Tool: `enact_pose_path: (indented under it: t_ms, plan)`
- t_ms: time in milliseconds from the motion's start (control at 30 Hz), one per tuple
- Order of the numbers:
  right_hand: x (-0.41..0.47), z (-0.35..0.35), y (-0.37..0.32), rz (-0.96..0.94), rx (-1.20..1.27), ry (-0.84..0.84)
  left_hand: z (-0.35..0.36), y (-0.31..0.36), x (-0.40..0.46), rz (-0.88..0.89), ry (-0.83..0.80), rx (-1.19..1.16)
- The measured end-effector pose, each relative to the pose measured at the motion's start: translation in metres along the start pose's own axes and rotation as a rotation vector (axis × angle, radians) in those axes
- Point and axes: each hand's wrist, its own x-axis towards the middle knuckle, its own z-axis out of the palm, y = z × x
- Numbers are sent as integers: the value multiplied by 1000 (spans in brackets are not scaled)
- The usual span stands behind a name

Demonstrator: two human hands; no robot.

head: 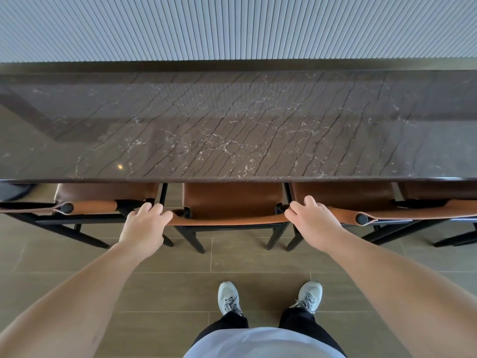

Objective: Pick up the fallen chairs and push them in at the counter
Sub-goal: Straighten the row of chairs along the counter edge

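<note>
Left hand (pixel 144 223): fingers curled over the left end of the middle chair's (pixel 232 202) back rail, gripping it at the corner post. Right hand (pixel 313 219): fingers curled over the right end of the same rail, thumb up near the post. Both arms extended forward, bare.

Middle chair upright on its legs, tan leather seat partly tucked under the edge of the surface (pixel 232 130), back rail just clear of that edge. Black frame, legs splayed on the floor.

Left chair (pixel 103 195): upright, just beside the middle one, seat also partly under the edge; its leather back wraps a black round post end. Right chair (pixel 343 195): upright, same posture, touching or nearly touching the middle chair at the right hand; hard to tell which. A fourth chair (pixel 438 192) shows at the far right edge, only partly in view.

Surface: dark brown veined stone, glossy, running the full width. Behind it a pale ribbed wall panel (pixel 232 27).

Floor (pixel 258 262): brown tile. Person's white laced shoes (pixel 228 297), dark trousers and pale shirt hem at bottom centre, standing square behind the middle chair.
</note>
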Motion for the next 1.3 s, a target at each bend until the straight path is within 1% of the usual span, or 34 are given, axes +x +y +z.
enact_pose_path:
  t_ms: [200,267,400,500,567,633,767,833,900,967,1033,1167,1300]
  plan:
    - [2,-1,0,-9,-40,-44,2,-2,1,17,34,7]
    - [4,-4,1,-19,-48,-57,0,-1,3,17,16,-22]
    - [13,-12,1,-36,-18,-119,-8,3,9,60,-32,-256]
    - [18,-20,-2,6,109,-189,-18,10,9,39,-25,-493]
    - [21,-26,-8,38,252,-188,-28,18,9,-31,-13,-695]
    - [23,-32,-18,113,464,-153,-37,28,11,-112,-9,-891]
    - [29,-45,-46,289,954,-82,-54,42,14,-352,-59,-1458]
    - [33,-50,-60,369,1208,-25,-57,46,14,-440,-54,-1734]
    - [36,-56,-71,441,1467,23,-61,49,10,-503,-25,-1948]
    - [37,-61,-79,491,1683,45,-65,54,3,-543,7,-2040]
    - [37,-64,-84,502,1824,52,-70,60,-4,-581,33,-2083]
    - [41,-73,-84,481,2009,24,-80,67,-21,-695,124,-2136]
    - [48,-90,-84,444,2149,-45,-92,70,-46,-778,218,-2164]
